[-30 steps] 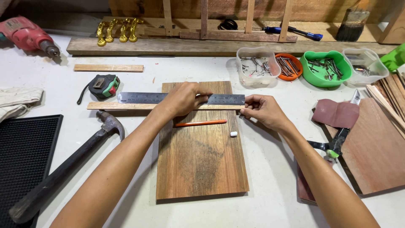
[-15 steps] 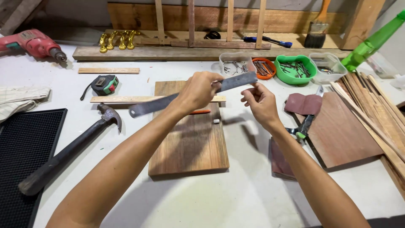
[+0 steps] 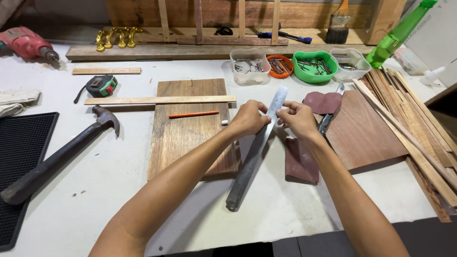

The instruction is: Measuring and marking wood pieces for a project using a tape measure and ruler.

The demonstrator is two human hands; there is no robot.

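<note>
long steel ruler (image 3: 257,148), held lengthwise, tilted, above table

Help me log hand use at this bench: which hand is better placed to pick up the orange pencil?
Probably the left. The left hand grips the metal ruler right beside the wooden board where the orange pencil lies. The right hand sits farther off, across the ruler.

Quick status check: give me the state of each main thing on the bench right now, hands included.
Steel ruler: lifted, held by both hands, pointing away from the person.
Left hand: gripping the ruler.
Right hand: pinching the ruler.
Wooden board: lying flat.
Thin wood strip: lying across the board.
Orange pencil: lying on the board.
Hammer: lying untouched.
Tape measure: tape retracted.
</note>
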